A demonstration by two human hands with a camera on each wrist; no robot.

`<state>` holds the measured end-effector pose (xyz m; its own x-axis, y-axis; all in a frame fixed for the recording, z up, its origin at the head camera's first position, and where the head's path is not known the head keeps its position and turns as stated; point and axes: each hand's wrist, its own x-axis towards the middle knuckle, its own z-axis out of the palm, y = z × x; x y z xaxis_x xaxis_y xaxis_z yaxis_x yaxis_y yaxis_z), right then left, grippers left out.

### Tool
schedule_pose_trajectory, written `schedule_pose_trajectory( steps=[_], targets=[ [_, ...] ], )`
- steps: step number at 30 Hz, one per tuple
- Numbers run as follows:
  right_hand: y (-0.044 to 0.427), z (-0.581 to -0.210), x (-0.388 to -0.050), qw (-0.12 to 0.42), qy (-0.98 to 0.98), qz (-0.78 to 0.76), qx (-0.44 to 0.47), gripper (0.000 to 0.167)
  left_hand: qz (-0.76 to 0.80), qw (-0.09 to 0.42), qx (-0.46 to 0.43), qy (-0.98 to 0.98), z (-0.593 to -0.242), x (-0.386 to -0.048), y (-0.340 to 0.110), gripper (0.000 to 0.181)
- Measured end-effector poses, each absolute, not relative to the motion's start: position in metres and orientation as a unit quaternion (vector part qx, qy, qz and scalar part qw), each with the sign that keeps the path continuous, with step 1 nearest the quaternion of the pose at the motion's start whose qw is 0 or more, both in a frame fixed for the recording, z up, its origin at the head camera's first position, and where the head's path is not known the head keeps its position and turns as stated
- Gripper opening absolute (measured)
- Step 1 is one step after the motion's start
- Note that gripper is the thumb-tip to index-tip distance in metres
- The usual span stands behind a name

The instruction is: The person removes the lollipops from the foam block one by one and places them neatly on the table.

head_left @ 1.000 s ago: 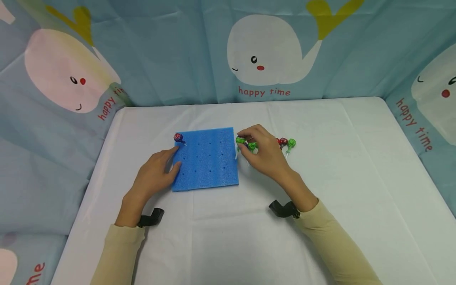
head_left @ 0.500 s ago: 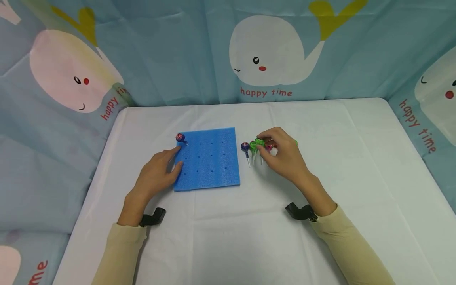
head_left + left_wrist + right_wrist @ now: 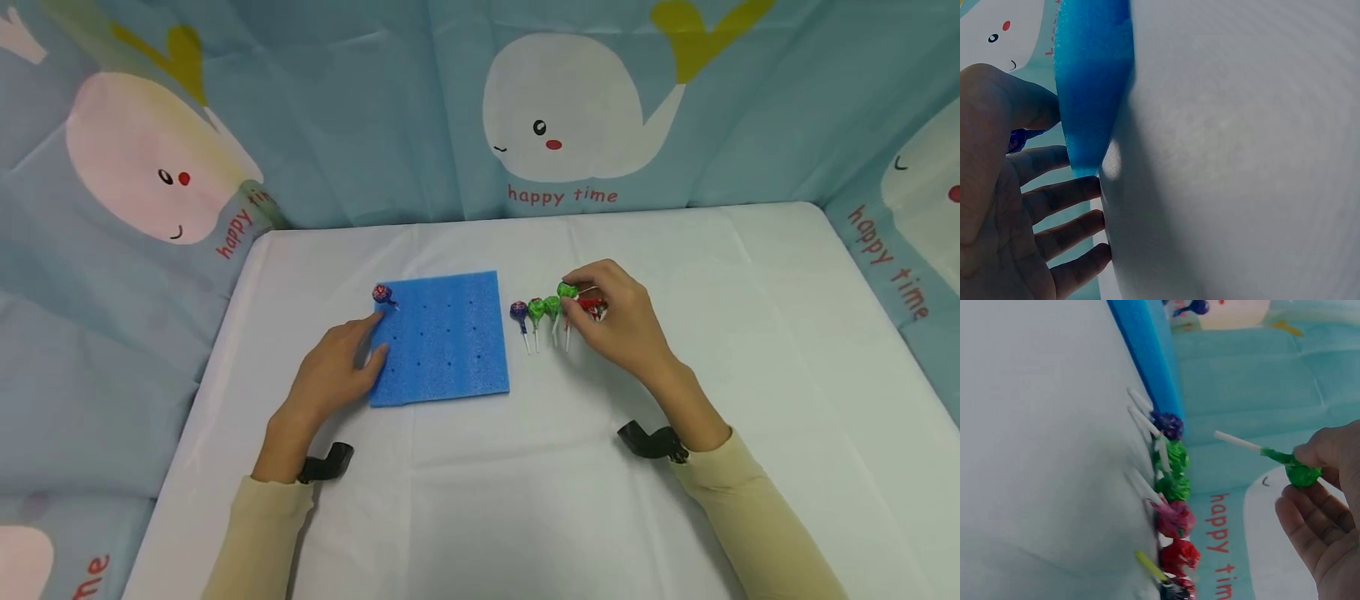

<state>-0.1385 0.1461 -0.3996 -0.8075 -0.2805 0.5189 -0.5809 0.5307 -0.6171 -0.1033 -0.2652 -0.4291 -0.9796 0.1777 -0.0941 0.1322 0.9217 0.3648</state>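
Note:
My right hand (image 3: 618,321) pinches a green-wrapped lollipop (image 3: 1302,475) between thumb and fingers, its white stick sticking out freely. It is over a row of lollipops on the table, right of a blue foam board (image 3: 442,342) with small holes. The row has a purple lollipop (image 3: 519,310), a green lollipop (image 3: 536,307), another green one (image 3: 552,305), a pink lollipop (image 3: 1175,519) and red ones (image 3: 1179,555); my hand partly hides it in the head view. My left hand (image 3: 333,371) rests with extended fingers against the board's left edge, near a purple-red lollipop (image 3: 382,293) at its far left corner.
A white cloth covers the table (image 3: 480,500). Behind it and at the sides hangs a blue curtain (image 3: 375,125) printed with whales. Each wrist carries a black camera mount, the right mount (image 3: 648,440) and the left mount (image 3: 327,462).
My right hand has moved right, from beside the board's right edge along the lollipop row, with a green lollipop in its fingers. More of the row's left end shows. My left hand stays at the board.

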Motion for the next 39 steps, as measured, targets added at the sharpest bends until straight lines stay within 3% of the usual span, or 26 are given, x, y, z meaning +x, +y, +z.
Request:
schedule_pose_trajectory(
  steps=[24,39],
  targets=[
    [0.148,-0.398,-0.147,0.161,-0.861,0.414,0.246,0.028,0.191,0.052,0.083,0.977,-0.431,-0.102,-0.265,0.062],
    [0.175,-0.404,-0.140,0.183,-0.856,0.420,0.240,0.029,0.187,0.058,0.081,0.977,-0.429,-0.103,-0.266,0.062]
  ],
)
